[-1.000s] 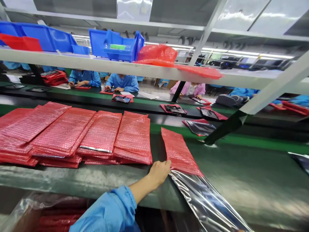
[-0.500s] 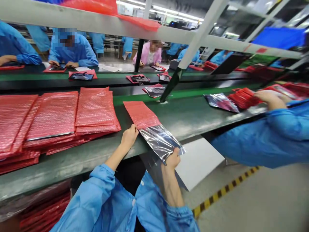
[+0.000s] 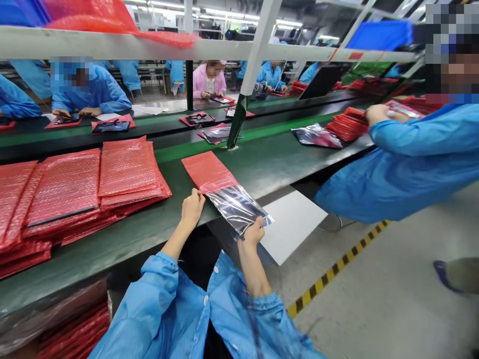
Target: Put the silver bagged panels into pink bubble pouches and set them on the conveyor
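Note:
A red bubble-wrap pouch (image 3: pixel 209 172) lies at an angle over the bench edge, its far end on the green surface. Out of its near end sticks a flat, dark panel in a shiny clear film bag (image 3: pixel 239 207). My left hand (image 3: pixel 193 207) pinches the pouch's left edge at its opening. With thumb on top, my right hand (image 3: pixel 253 232) grips the near end of the film-bagged panel. How far the panel reaches inside the pouch is hidden.
Stacked red bubble pouches (image 3: pixel 63 184) lie to my left. A white board (image 3: pixel 294 222) juts out below the bench at right. A metal post (image 3: pixel 250 75) rises ahead. A co-worker's blue sleeve (image 3: pixel 422 134) is at right, near another red pile (image 3: pixel 348 124).
The view has swung right, so the bench scene sits further left and more of the right-hand co-worker shows. Both hands keep their hold; the panel looks about equally far out.

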A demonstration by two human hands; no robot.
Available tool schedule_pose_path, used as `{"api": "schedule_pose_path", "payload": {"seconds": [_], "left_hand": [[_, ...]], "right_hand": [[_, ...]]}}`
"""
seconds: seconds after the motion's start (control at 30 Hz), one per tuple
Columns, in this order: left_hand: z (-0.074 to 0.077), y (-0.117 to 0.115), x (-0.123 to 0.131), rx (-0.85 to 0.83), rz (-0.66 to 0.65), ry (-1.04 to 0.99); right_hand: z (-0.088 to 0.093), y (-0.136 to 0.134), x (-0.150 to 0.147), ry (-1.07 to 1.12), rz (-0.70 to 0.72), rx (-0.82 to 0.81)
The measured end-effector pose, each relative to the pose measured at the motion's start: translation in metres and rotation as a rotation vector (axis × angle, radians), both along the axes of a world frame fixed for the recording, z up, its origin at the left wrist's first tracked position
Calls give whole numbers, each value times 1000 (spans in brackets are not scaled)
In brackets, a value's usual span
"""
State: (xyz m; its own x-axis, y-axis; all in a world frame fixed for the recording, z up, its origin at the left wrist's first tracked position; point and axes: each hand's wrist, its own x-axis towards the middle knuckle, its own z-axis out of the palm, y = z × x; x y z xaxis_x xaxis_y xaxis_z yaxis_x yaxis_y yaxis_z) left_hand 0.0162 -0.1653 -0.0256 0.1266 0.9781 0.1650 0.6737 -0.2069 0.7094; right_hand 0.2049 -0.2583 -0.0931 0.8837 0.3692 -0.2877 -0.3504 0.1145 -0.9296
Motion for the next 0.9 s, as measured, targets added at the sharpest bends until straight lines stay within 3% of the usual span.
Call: {"api": "schedule_pose_path", "payload": {"seconds": [0.2,0.37,0.47,0.6,0.67,0.77,0.9], "left_hand": [[4,-36,19,-66,-80,-266],[7,-50,6,-199,22,-636],[6,-66,-15,-337,70,-797],[0,-109,-56,-471,164,-870],[-7,-135,-69,-531,158,-853],[-21,-170,-72,-533,36,-804],[-42,-200,-65,-401,18,-750]], "right_hand": [[12,-15,-17,130,7,31],[21,-74,-56,191,133,74],[24,-127,-62,209,441,130],[32,-175,-28,270,946,237],[33,-174,-11,219,1037,282],[25,-147,-11,-66,1024,225],[3,-115,-39,-285,816,111]]}}
